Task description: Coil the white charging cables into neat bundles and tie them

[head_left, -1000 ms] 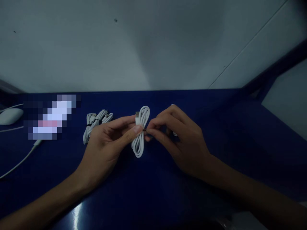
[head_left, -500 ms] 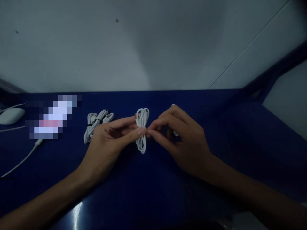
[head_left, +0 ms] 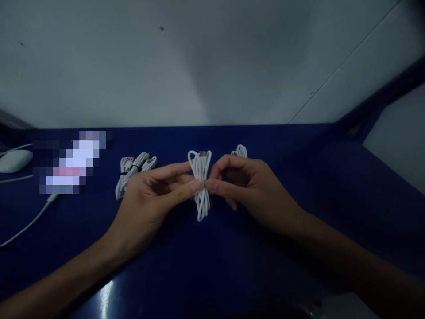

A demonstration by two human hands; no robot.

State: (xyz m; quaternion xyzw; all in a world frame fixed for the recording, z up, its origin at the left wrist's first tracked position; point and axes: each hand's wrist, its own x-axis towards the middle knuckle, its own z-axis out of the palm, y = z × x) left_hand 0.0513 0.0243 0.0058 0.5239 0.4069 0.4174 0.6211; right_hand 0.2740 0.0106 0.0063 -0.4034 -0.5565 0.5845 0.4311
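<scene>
Between my two hands is a coiled white USB cable [head_left: 202, 208], held upright over the blue table with its plug at the top. My left hand [head_left: 156, 190] pinches the coil's middle from the left, thumb in front. From the right, the thumb and forefinger of my right hand [head_left: 249, 186] close on the same narrow waist, where a thin tie seems to pass round it. Behind my left hand lie several bundled white cables [head_left: 133, 168] with dark ties. Another white cable coil [head_left: 241, 151] shows partly behind my right hand.
The blue table [head_left: 212, 274] meets a pale wall [head_left: 133, 79] at the back. At left stand a blurred-out bright screen [head_left: 78, 159] with a white charging cable [head_left: 29, 228] plugged in, and a rounded white object [head_left: 16, 161].
My right hand has turned and moved in against the coil's waist. The coil now faces me more, its plug showing, and the coil behind my right hand has come into view.
</scene>
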